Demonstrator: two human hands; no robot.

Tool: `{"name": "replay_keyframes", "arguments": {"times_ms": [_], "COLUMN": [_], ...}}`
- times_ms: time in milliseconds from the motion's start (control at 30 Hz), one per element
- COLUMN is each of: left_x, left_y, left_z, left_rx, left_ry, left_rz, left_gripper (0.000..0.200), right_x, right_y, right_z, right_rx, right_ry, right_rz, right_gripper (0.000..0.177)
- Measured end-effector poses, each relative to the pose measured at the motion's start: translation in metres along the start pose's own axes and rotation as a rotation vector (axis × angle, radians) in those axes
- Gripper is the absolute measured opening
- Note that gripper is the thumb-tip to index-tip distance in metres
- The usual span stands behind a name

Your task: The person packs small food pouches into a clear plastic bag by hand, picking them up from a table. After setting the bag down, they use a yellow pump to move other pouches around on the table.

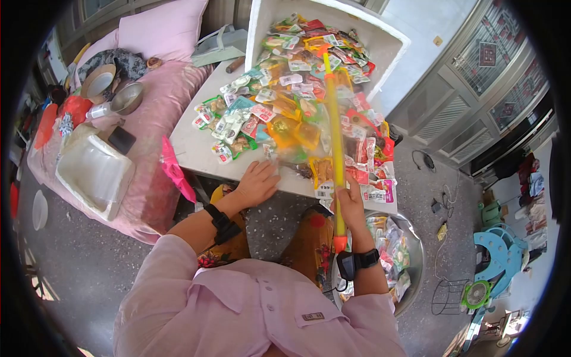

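Observation:
My right hand (350,202) grips a long yellow stick with an orange end (335,137) that lies lengthwise over a heap of small snack packets (297,101) on a white table (190,149). At the table's near edge, my left hand (257,181) rests flat with its fingers spread, touching the nearest packets. Both wrists wear black bands. The stick's far end reaches a yellow piece near the back of the heap.
A metal basin (410,244) holding more packets stands on the floor under my right arm. A pink-covered bed (148,107) at the left carries bowls, a white foam box (95,172) and a pillow. Cupboards line the right wall. Toys and cables lie at the right.

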State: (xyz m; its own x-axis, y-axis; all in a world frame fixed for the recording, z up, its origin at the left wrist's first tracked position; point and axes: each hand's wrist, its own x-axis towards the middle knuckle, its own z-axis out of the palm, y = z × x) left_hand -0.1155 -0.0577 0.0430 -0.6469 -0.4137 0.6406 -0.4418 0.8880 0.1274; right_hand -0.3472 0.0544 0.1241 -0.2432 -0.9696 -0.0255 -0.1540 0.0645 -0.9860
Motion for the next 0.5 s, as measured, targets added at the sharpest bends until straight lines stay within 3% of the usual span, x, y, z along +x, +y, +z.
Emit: {"name": "replay_keyframes", "arguments": {"times_ms": [67, 133, 233, 367, 467, 500], "left_x": [-0.010, -0.022, -0.042, -0.063, -0.064, -0.063], "left_y": [0.000, 0.000, 0.000, -0.002, -0.001, 0.000], "left_z": [-0.007, -0.017, -0.028, -0.027, -0.030, -0.031], "left_rx": [0.006, 0.011, 0.031, 0.058, 0.074, 0.074], "left_ry": [-0.013, -0.035, -0.054, -0.063, -0.042, -0.034], "left_rz": [-0.013, -0.031, -0.073, -0.109, -0.127, -0.131], "left_gripper": [0.029, 0.029, 0.029, 0.028, 0.027, 0.027], "right_x": [0.059, 0.120, 0.130, 0.138, 0.097, 0.080], "right_y": [0.002, 0.017, -0.030, 0.019, 0.025, 0.025], "right_z": [-0.002, -0.008, 0.011, 0.022, 0.020, 0.017], "right_rx": [-0.033, -0.311, -0.195, -0.210, 0.079, 0.037], "right_ry": [0.080, 0.174, 0.093, 0.142, 0.002, 0.001], "right_rz": [-0.078, -0.432, -0.010, -0.117, 0.017, 0.025], "right_gripper": [0.043, 0.040, 0.039, 0.039, 0.040, 0.041]}}
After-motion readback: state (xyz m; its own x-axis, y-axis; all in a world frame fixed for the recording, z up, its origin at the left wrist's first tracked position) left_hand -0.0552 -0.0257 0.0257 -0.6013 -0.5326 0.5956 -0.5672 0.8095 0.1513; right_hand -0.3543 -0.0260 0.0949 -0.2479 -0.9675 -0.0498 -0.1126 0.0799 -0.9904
